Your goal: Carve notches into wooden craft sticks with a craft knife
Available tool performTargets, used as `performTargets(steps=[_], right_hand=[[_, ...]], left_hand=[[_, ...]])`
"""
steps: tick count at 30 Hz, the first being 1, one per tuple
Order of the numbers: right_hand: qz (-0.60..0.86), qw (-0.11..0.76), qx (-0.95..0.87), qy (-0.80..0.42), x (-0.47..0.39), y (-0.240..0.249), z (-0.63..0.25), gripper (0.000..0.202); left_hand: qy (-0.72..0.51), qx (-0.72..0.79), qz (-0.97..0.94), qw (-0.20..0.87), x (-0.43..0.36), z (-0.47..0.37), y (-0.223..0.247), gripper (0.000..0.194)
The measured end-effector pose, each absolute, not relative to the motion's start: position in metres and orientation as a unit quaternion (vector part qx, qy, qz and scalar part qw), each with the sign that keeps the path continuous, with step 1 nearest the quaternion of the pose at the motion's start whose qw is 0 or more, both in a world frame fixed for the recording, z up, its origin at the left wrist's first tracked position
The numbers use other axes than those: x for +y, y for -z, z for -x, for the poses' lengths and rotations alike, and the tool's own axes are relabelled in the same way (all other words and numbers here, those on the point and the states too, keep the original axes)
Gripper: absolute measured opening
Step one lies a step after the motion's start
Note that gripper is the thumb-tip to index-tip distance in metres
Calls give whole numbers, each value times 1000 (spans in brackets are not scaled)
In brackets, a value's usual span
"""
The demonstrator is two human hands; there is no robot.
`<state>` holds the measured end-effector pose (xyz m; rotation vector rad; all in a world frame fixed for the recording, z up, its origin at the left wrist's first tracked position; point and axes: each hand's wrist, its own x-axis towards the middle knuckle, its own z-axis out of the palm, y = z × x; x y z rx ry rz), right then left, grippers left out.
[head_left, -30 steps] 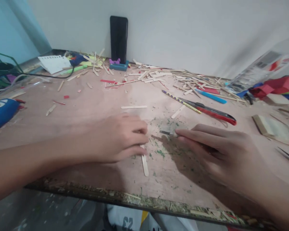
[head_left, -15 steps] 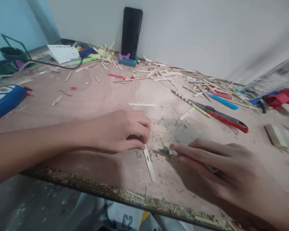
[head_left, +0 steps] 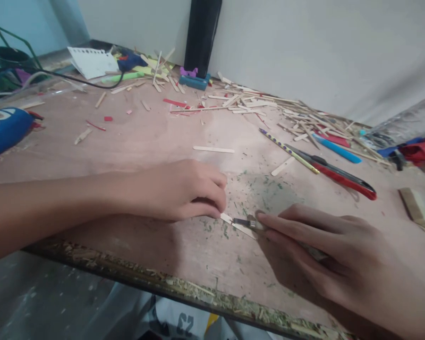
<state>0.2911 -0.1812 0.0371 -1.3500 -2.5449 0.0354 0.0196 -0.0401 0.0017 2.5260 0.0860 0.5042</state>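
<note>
My left hand (head_left: 196, 191) rests on the tabletop with its fingers curled, pinching one end of a thin wooden craft stick (head_left: 245, 231). The stick slants down to the right and has a notch cut near its middle. In my right hand (head_left: 335, 250) is a craft knife (head_left: 250, 224), held like a pen. Its blade tip touches or hovers just over the notched part; I cannot tell which. The knife partly covers the stick's far end, and my fingers hide most of its handle.
Another craft stick (head_left: 213, 149) lies beyond my left hand. A red-and-black utility knife (head_left: 343, 177), a patterned pencil (head_left: 286, 150) and a blue pen-like stick (head_left: 336, 148) lie to the right. Loose sticks (head_left: 255, 104) pile along the wall by a phone (head_left: 202, 38). Wood block (head_left: 420, 206) at right.
The craft stick has swung from pointing nearly toward me to slanting rightward. The knife tip, earlier beside the stick, is now at its notch. The view has shifted slightly.
</note>
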Motion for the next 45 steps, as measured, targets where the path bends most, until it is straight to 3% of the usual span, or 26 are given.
performTargets(steps=[8, 18, 45], right_hand=[[449, 156, -878, -56, -180, -35, -290, 28], [457, 186, -861, -123, -181, -22, -292, 27], [453, 172, -871, -77, -184, -19, -292, 27]], left_hand=[[-200, 22, -944, 261, -41, -18, 2, 17], [-212, 34, -924, 318, -41, -19, 4, 15], [-200, 54, -919, 337, -43, -20, 2, 17]])
